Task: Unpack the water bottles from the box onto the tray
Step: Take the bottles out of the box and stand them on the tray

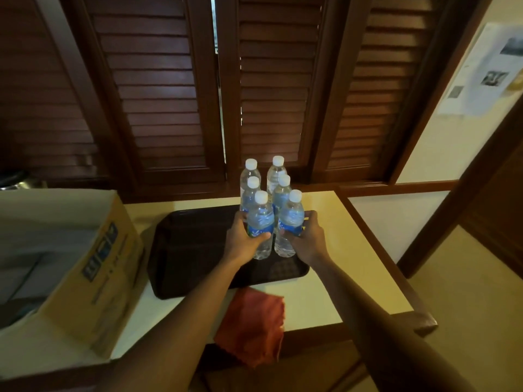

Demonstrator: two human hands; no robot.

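Several clear water bottles with white caps and blue labels stand upright in two rows on the right side of a dark tray (192,250). My left hand (243,239) is wrapped around the nearest left bottle (261,219). My right hand (310,239) grips the nearest right bottle (291,216). Both held bottles stand on the tray, in front of the back bottles (250,174). The open cardboard box (93,267) sits at the left of the table; I cannot make out its contents.
An orange cloth (254,323) hangs over the table's front edge below the tray. Dark wooden shutters (169,108) close the space behind the table. A paper sheet (486,69) hangs on the wall at the right. The table's right edge has a wooden rim (379,250).
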